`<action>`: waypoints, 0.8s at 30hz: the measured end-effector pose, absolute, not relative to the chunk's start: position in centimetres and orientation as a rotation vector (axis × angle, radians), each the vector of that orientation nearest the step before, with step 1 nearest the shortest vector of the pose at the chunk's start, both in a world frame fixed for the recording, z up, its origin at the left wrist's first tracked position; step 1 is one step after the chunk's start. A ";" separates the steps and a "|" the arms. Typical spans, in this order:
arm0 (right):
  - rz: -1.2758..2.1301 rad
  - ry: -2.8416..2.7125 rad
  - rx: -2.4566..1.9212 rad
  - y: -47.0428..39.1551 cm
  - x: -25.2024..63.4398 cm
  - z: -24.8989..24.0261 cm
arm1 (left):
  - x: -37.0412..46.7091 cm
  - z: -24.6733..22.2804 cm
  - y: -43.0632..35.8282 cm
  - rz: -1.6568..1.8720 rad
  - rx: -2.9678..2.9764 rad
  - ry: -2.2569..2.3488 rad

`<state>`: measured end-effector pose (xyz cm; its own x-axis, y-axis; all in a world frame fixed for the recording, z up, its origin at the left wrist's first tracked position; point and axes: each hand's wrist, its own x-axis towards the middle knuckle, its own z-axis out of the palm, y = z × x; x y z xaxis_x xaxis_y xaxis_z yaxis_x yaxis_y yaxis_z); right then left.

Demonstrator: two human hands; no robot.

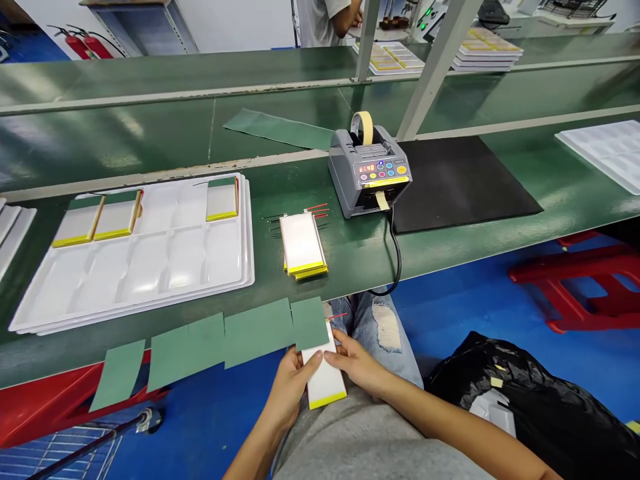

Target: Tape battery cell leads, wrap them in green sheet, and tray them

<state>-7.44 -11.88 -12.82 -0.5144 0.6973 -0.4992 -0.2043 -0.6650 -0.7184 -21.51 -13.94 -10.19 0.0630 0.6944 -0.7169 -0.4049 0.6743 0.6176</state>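
Over my lap, a white pouch battery cell (326, 383) with a yellow lower edge and a red lead is held between both hands. My left hand (293, 380) grips its left side, thumb on the face. From the right, my right hand (357, 360) pinches the other side, its thumb close to the left one. A green paper piece (309, 325) overlaps the cell's top end; whether it is stuck there I cannot tell. More green paper pieces (257, 333) hang in a row from the table edge. Ahead lies a stack of cells (301, 241) with red and black leads.
Left on the green table (280, 180) are stacked white trays (165, 250) holding 3 cells. A grey tape dispenser (370, 170) stands beside a black mat (460, 180). A black bag (540, 407) and red stool (575, 280) are at right. Another person (325, 23) is across the bench.
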 end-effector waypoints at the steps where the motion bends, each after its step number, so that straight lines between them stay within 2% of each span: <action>1: 2.199 -0.808 -1.096 -11.9 -7.5 -12.8 | -21.6 -10.1 -13.9 0.845 0.280 1.261; 16: 2.205 -0.875 -1.071 -11.5 -7.8 -11.3 | -22.1 -8.8 -13.7 0.850 0.278 1.257; 24: 1.925 -1.170 -1.277 -11.4 -7.8 -11.2 | -21.9 -8.4 -13.6 0.849 0.257 1.309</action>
<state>-7.77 -11.39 -11.17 -0.4010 0.8025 -0.4418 0.0227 -0.4735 -0.8805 -21.87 -13.63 -8.36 0.0165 0.6731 -0.7394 -0.4009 0.6819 0.6118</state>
